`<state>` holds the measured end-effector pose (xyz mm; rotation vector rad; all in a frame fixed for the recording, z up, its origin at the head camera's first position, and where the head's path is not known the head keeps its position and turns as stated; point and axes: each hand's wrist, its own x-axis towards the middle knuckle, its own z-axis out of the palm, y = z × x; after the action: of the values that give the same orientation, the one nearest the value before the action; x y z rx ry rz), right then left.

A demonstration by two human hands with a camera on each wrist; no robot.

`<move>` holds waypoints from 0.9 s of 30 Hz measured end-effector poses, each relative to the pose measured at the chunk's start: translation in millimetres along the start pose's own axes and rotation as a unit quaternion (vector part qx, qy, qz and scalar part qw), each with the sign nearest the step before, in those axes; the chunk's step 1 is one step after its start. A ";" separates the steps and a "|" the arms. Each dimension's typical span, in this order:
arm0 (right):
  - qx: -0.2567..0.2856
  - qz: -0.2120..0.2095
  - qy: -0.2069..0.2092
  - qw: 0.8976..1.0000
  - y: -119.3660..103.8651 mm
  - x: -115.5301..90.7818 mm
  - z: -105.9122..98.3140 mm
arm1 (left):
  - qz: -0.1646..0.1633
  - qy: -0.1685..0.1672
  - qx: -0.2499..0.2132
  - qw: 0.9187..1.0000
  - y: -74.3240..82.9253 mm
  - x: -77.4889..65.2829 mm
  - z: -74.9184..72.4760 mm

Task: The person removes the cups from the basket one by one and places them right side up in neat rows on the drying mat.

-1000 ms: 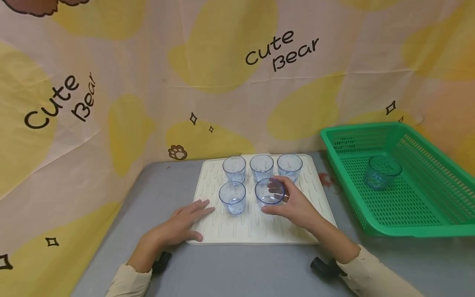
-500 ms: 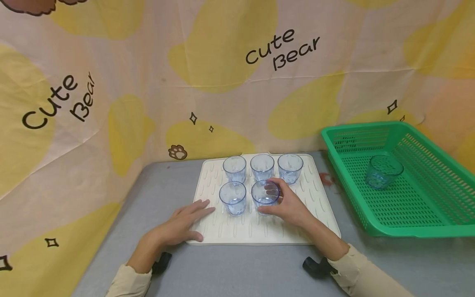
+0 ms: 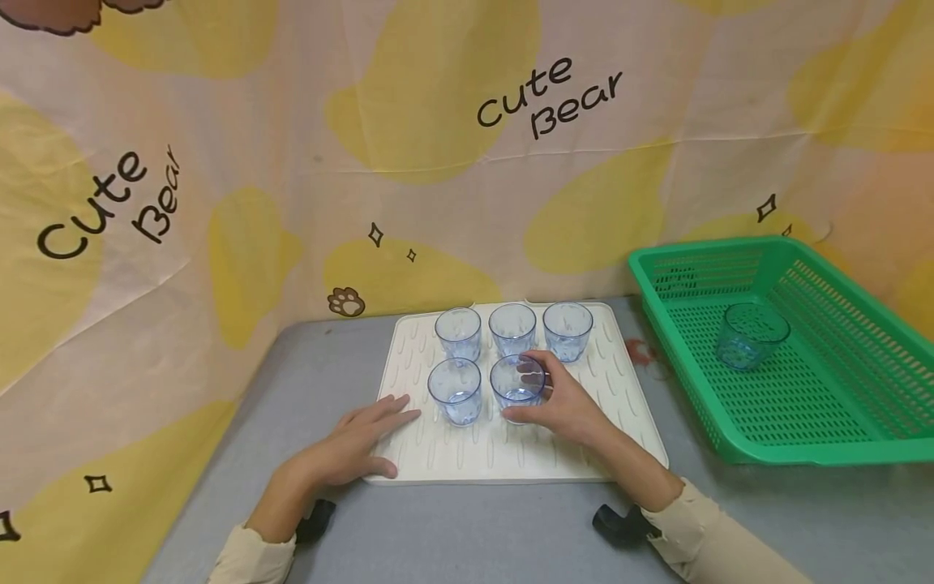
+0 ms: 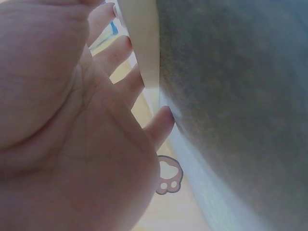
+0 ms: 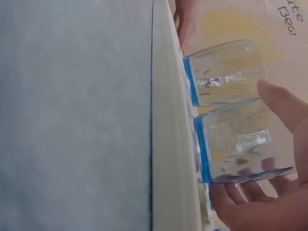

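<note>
My right hand (image 3: pixel 558 401) grips a clear bluish glass (image 3: pixel 516 388) round its right side, thumb in front and fingers behind. This glass stands upright on the white ridged mat (image 3: pixel 503 454), at the right of the front pair. Close to its left is a second glass (image 3: pixel 456 393). Behind them a row of three more holds a left glass (image 3: pixel 458 332), a middle glass (image 3: pixel 512 328) and a right glass (image 3: pixel 567 331). My left hand (image 3: pixel 357 442) rests with spread fingers on the mat's left edge. In the right wrist view, the gripped glass (image 5: pixel 240 144) has its base at the mat.
A green plastic basket (image 3: pixel 722 434) stands on the grey table (image 3: pixel 452 527) to the right, with one glass (image 3: pixel 751 337) inside. A patterned cloth (image 3: pixel 438 186) hangs behind the mat and along the left side.
My right hand has shifted slightly left with the glass, bringing it closer to the left front glass. My left hand has stayed at the mat's edge.
</note>
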<state>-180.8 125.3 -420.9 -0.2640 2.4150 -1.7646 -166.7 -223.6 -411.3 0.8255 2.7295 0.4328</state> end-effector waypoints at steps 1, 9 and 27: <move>0.000 0.001 0.000 1.000 -0.3 0.1 -0.1 | 0.000 0.001 0.001 1.000 0.1 -0.3 -0.1; -0.008 0.003 0.002 1.000 -0.8 1.4 -0.1 | -0.001 0.001 -0.003 1.000 0.5 -0.4 -0.3; -0.004 -0.009 -0.004 1.000 -1.6 1.8 3.0 | -0.008 0.001 -0.007 1.000 -0.3 0.9 1.1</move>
<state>-181.8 121.6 -420.4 -0.2940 2.4228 -1.7580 -167.2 -223.1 -412.5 0.7982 2.7292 0.4494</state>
